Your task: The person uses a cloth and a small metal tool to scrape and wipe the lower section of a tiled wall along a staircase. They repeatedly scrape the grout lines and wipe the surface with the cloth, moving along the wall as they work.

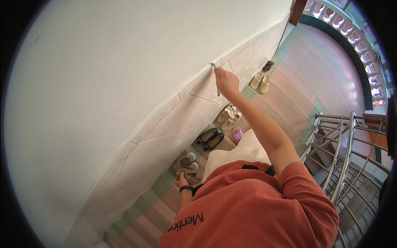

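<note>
My right hand (228, 82) is closed around a slim handled tool (218, 91), its small dark tip at the top edge of the wall's tile border (198, 80). Most of the tool is hidden in my fist, so I cannot tell its exact kind. Lower down, my left hand (180, 182) grips a crumpled brown cloth (188, 175) beside my waist. That cloth partly overlaps a pair of grey-brown shoes (183, 161) on the stairs behind it. Above the tiles (173, 124), the white plaster wall (102, 77) carries a few scratches.
Tiled steps (149, 214) run along the wall. Black flats (214, 141), bow-trimmed shoes (229, 117), a purple slipper (238, 134) and cream clogs (260, 82) stand on them. A dark cloth (268, 66) lies farther up. Opposite is a metal railing (344, 155); a white balustrade (350, 31) curves beyond.
</note>
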